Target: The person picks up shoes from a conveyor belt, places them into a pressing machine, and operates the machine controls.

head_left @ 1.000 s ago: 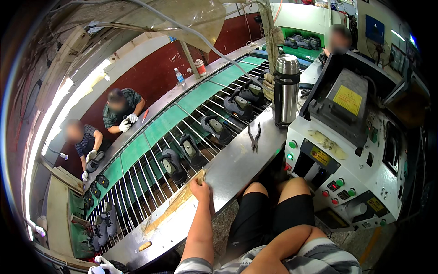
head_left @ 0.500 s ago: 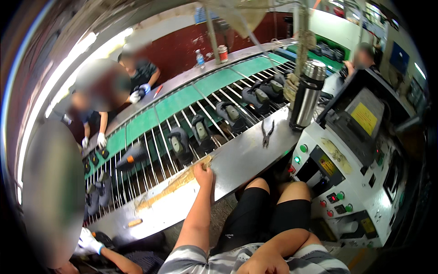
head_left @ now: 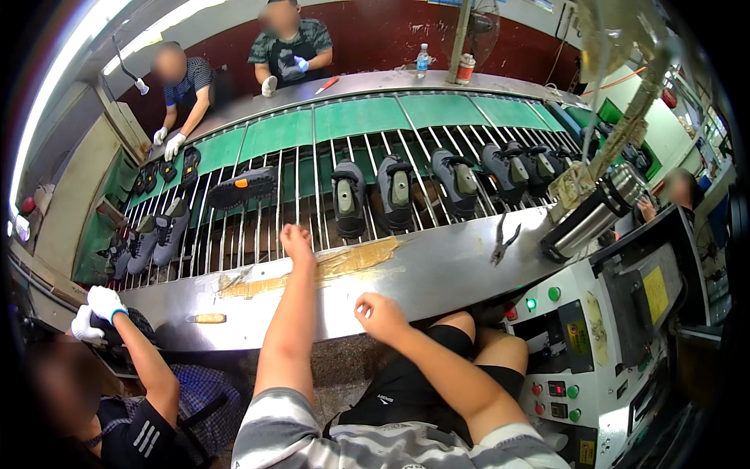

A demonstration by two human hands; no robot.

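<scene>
My left hand (head_left: 298, 242) reaches over the bench's near edge strip to the roller conveyor, its fingers half bent and slightly apart with nothing visible in them. Right of it, my right hand (head_left: 381, 317) hovers by the bench's front edge above my lap, fingers curled in and apparently holding nothing. Closest to my left hand are a grey shoe (head_left: 348, 200) standing on the rods and a dark shoe with an orange patch on its sole (head_left: 244, 187), lying on its side. Another grey shoe (head_left: 395, 194) stands to the right. Brown tape (head_left: 351, 261) covers part of the steel bench (head_left: 437, 273).
Pliers (head_left: 505, 239) and a steel flask (head_left: 594, 213) rest at the right, beside a control machine (head_left: 582, 375). A wooden-handled tool (head_left: 207, 318) lies at left. More shoes (head_left: 170, 232) sit on the conveyor. Gloved co-workers (head_left: 187, 94) work across and at left (head_left: 105, 305).
The view has swung round and shows more of the far side. My left hand has left the taped bench for the rods. My right hand has risen from near my body towards the bench.
</scene>
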